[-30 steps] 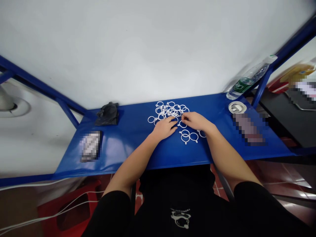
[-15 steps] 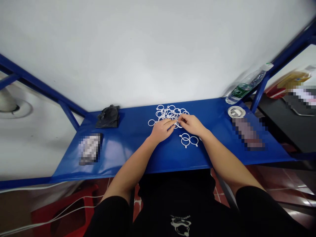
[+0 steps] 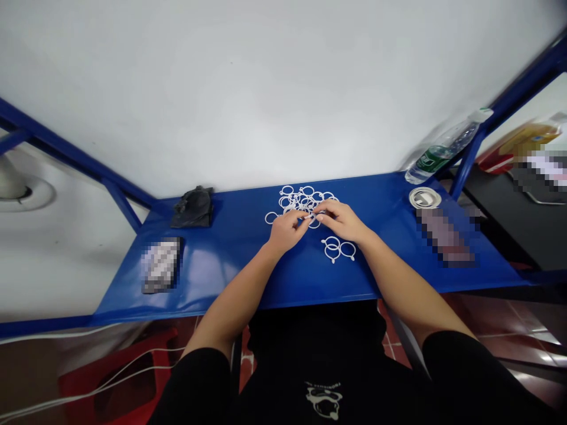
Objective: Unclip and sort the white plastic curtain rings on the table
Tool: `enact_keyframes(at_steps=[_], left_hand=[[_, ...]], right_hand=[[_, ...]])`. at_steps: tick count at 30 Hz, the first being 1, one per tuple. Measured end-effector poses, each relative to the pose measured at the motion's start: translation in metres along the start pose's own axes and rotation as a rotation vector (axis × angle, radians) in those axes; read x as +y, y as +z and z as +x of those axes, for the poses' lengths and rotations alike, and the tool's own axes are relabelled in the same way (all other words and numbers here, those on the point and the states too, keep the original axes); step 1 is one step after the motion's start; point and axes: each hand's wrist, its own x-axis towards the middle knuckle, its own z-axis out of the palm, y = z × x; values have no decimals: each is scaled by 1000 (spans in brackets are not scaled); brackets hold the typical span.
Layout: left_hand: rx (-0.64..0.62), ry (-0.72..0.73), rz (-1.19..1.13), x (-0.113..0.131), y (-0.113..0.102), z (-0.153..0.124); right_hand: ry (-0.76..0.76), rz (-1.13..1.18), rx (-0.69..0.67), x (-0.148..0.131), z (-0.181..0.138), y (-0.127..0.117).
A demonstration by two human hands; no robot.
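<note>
Head camera: a person seated at a blue table [image 3: 230, 260] brings both hands together over a scatter of white plastic rings. The left hand [image 3: 287, 229] and the right hand [image 3: 343, 221] meet fingertip to fingertip and are closed in a pinch on one white ring [image 3: 312, 217], held just clear of the tabletop between them.

A second ago both hands lay low on the surface, the right one reaching onto a ring lying flat there. Since then they have drawn inward and lifted, so the work has passed from picking among the rings to handling a single one with both hands.

The loose pile [image 3: 305, 198] lies just beyond the grip, close to the table's back edge where it meets the white wall [image 3: 266, 88]. Three rings [image 3: 339, 249] sit together on the near side of the grip, under the right wrist. A lone ring [image 3: 271, 218] lies just to its left.

There is bare blue surface to either side of the grip. It runs left as far as a black cloth [image 3: 194, 206] and a blurred flat object [image 3: 160, 264], and right as far as a white coil [image 3: 424, 198] and a bottle [image 3: 443, 150] lying at the far corner. The table's front edge lies nearer than the grip, under both forearms.
</note>
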Motion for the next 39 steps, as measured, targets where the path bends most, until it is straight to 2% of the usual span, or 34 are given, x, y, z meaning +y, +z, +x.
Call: enact_keyframes(at_steps=[5,9,11,16,24,28,34,39], left_hand=[[-61,-24,-85,2,0,2],[-99,-39,-118,2,0,2],[-85,-61,-129,0,1,2],[-31,-104,-156,-3,1,2],[-25,-129,-168,-4,-1,2],[-6,-122,-161,-5,-2,2],[29,-125,-120,-13,-10,7],[103,-152,-136,-18,-15,11]], right_hand=[[-9,-76,-62,-1,0,9],[49,-141,-53,3,0,-3],[100,-161,-125,7,-1,-13],[212,-155,-465,18,-6,-22],[168,-231,-524,9,-3,-6],[175,-200,-462,7,-4,-10],[153,-50,-185,4,-4,-9],[125,-32,-55,1,-2,-10]])
